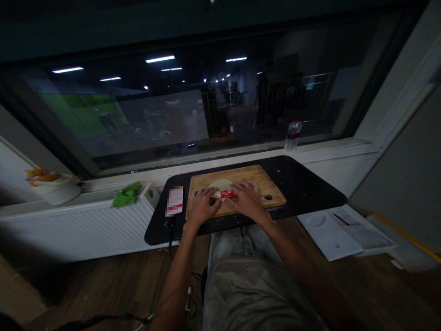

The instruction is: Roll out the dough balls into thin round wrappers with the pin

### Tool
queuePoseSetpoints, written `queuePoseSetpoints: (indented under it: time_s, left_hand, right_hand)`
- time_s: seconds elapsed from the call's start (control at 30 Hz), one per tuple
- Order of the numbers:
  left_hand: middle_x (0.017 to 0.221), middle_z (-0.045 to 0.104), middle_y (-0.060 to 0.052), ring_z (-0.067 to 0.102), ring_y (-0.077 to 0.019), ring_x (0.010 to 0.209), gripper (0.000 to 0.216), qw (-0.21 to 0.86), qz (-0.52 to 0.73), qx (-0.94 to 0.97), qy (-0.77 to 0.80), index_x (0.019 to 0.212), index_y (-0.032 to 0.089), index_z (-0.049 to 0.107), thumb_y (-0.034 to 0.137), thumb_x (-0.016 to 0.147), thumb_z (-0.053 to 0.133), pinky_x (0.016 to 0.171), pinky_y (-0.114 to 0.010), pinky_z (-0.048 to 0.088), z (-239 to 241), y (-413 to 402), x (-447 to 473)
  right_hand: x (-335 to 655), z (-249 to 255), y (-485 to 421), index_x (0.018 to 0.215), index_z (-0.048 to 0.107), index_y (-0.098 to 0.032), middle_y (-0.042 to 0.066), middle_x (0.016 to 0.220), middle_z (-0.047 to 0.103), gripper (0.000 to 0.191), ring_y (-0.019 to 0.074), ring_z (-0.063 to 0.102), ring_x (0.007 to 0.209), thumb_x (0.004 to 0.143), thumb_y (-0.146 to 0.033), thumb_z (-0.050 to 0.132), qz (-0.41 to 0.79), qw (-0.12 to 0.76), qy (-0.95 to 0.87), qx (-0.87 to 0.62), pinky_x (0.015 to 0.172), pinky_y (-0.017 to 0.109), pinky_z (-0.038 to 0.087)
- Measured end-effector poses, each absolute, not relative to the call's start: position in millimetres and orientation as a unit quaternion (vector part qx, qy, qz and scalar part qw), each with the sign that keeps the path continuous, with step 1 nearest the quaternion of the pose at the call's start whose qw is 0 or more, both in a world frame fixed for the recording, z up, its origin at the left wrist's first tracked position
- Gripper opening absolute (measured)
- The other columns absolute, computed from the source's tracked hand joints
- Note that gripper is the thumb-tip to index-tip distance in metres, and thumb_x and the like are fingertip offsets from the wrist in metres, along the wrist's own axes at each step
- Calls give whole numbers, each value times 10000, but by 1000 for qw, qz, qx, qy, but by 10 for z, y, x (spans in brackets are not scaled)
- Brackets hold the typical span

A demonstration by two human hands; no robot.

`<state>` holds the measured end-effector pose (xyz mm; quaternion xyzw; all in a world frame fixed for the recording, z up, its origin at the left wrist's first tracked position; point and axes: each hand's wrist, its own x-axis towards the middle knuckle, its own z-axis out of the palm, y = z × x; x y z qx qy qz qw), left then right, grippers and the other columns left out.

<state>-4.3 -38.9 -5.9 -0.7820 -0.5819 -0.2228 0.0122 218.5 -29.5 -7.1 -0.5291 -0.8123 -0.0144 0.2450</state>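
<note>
A wooden cutting board (272, 184) lies on a small black table (303, 184). On the board sits a flat round of pale dough (220, 184). Across its near edge lies a red-and-white cylinder (225, 194), used like a rolling pin. My left hand (203, 205) presses flat on its left end with fingers stretched out. My right hand (246, 198) rests flat on its right end the same way. Both palms lie over the cylinder, not wrapped round it.
A blurred white-and-red card (174, 201) lies on the table's left part. A green cloth (127, 194) sits on the white radiator (76, 225). A plastic bottle (292, 134) stands on the window sill. Papers (344, 230) lie on the wooden floor at right.
</note>
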Motion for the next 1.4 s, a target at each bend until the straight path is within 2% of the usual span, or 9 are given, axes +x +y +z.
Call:
queuePoseSetpoints:
  time_s: [0.27,0.53,0.63,0.77,0.83,0.97,1.2,1.4]
  left_hand:
    - [1487,781,-82,681,-330,1404,356,0,-247,-769,-589,1370,281,791,368,1025,778,1238,-520,434,-60,-369,-24]
    - [1455,790,-109,692,-341,1374,356,24,-248,-771,-587,1353,256,789,450,1056,764,1223,-521,453,-112,-365,-36]
    - [1509,763,-112,684,-346,1395,389,25,-249,-781,-572,1406,261,776,445,1066,733,1242,-540,448,-118,-374,-44]
    - [1612,704,-79,643,-318,1478,422,4,-252,-791,-557,1495,289,738,353,1090,641,1291,-553,419,-116,-372,-74]
    - [1639,683,-64,612,-303,1528,429,-10,-253,-791,-557,1505,292,737,322,1108,579,1303,-554,414,-109,-368,-87]
    - [1643,677,-49,589,-290,1566,455,-23,-260,-787,-559,1487,291,761,274,1126,486,1317,-561,413,-86,-377,-82]
    - [1563,741,-37,642,-281,1517,463,-22,-280,-779,-561,1448,300,793,227,1119,475,1319,-544,433,-108,-476,-66]
    - [1581,727,-38,619,-283,1543,454,-12,-290,-784,-549,1463,293,784,232,1125,488,1332,-550,421,-159,-517,-104]
  right_hand:
    - [2158,-61,-295,1495,735,-266,128,1505,761,491,364,589,1432,1083,-530,704,-18,254,-809,-529,1242,575,339]
    - [2094,-72,-294,1428,772,-272,122,1458,782,455,368,590,1418,1075,-552,710,-18,258,-797,-545,1245,600,328]
    - [2048,-53,-287,1384,796,-284,115,1439,789,438,372,598,1405,1054,-565,735,-19,248,-789,-561,1247,601,328]
    - [1998,-19,-281,1337,824,-287,118,1443,788,445,393,604,1407,1020,-594,770,-8,219,-780,-586,1256,625,323]
    - [2011,-22,-299,1409,798,-296,118,1498,765,467,397,592,1433,1039,-576,747,-9,214,-787,-579,1264,640,319]
    - [2109,-74,-352,1624,653,-311,101,1660,657,555,390,514,1548,1109,-518,656,-29,231,-809,-540,1287,633,317]
    - [2167,-173,-405,1596,680,-302,76,1631,687,471,329,531,1561,1212,-380,418,-25,273,-809,-520,1304,603,305]
    - [2163,-274,-537,1616,660,-294,91,1629,688,479,311,552,1525,1191,-310,440,-36,303,-803,-512,1312,582,256]
